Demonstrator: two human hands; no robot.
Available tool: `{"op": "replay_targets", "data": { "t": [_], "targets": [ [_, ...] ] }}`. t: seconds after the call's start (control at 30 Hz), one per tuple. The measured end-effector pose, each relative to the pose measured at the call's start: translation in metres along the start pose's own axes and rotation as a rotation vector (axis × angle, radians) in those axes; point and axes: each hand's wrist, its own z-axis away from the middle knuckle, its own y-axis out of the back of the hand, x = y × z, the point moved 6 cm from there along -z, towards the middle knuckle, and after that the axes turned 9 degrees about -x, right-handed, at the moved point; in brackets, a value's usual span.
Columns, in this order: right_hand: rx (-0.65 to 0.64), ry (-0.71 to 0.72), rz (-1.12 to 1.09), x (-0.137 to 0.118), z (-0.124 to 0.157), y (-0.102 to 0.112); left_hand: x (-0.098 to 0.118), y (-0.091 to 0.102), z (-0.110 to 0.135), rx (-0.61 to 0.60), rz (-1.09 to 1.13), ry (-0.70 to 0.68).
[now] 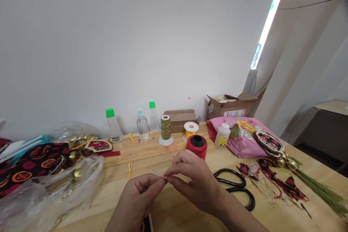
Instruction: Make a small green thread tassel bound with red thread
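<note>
My left hand (140, 195) and my right hand (194, 181) meet over the wooden table (163, 156), fingertips pinched together on a bit of thin red thread (165, 178). Just behind my right hand stands a red thread spool (197, 145). Black scissors (237, 185) lie right of my right wrist. A short yellow cord (130, 169) lies on the table beyond my left hand.
Along the wall stand green-capped bottles (113, 125), a clear bottle (143, 125), an olive spool (165, 129), a yellow spool (191, 129) and cardboard boxes (231, 106). A pink bag (241, 139), a glue bottle (222, 135) and tasselled ornaments (282, 159) lie right. Plastic bags (40, 192) and patterned fabric (29, 161) lie left.
</note>
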Motion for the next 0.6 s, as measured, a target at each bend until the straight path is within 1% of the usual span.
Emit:
{"op": "replay_targets", "data": {
  "t": [0.07, 0.23, 0.33, 0.4, 0.43, 0.53, 0.6],
  "targets": [
    [-0.041, 0.025, 0.118, -0.002, 0.0, -0.002, 0.0, 0.0, -0.001, 0.0, -0.037, 0.013],
    [-0.096, 0.104, 0.396, -0.01, 0.001, -0.003, -0.002, -0.002, 0.0, 0.028, -0.092, 0.05],
    [-0.186, 0.12, 0.535, -0.012, 0.003, -0.008, -0.004, -0.002, 0.0, 0.023, -0.1, 0.061],
    [-0.241, 0.095, 0.55, -0.01, 0.004, -0.011, -0.006, -0.003, -0.001, 0.008, -0.068, 0.062],
    [-0.247, 0.073, 0.534, -0.008, 0.004, -0.011, -0.006, -0.003, -0.001, -0.003, -0.044, 0.065],
    [-0.213, 0.023, 0.461, -0.003, 0.005, -0.01, -0.008, -0.004, -0.002, -0.031, 0.002, 0.081],
    [-0.195, 0.028, 0.433, -0.002, 0.005, -0.01, -0.009, -0.004, -0.002, -0.043, 0.005, 0.08]
  ]
}}
